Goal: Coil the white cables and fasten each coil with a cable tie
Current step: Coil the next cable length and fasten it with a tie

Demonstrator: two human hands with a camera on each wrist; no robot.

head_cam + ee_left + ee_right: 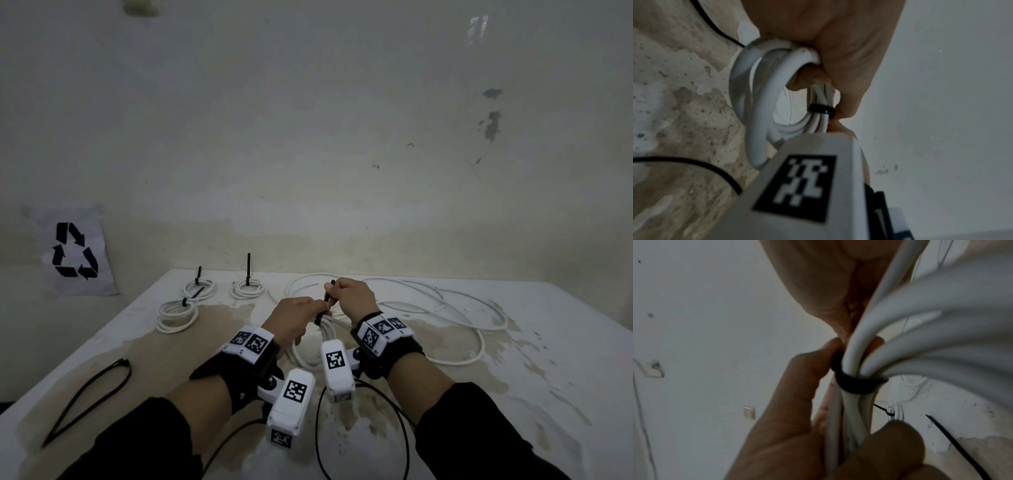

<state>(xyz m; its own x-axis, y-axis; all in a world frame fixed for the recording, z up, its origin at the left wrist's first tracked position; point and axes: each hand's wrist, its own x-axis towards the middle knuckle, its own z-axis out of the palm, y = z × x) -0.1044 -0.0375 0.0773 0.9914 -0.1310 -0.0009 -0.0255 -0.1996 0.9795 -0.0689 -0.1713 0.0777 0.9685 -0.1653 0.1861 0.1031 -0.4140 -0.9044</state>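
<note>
The white coil sits above the near-centre tabletop; my left hand grips it, my right hand pinches the black cable tie. Left wrist: fingers hooked through the loops. Right wrist: tie cinched round the strands.

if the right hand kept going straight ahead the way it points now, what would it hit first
Probably the loose white cable lying on the table just beyond the right hand, which grips the tail of the black cable tie. Past that loop is the wall. Depth is hard to judge from the head view.
</note>
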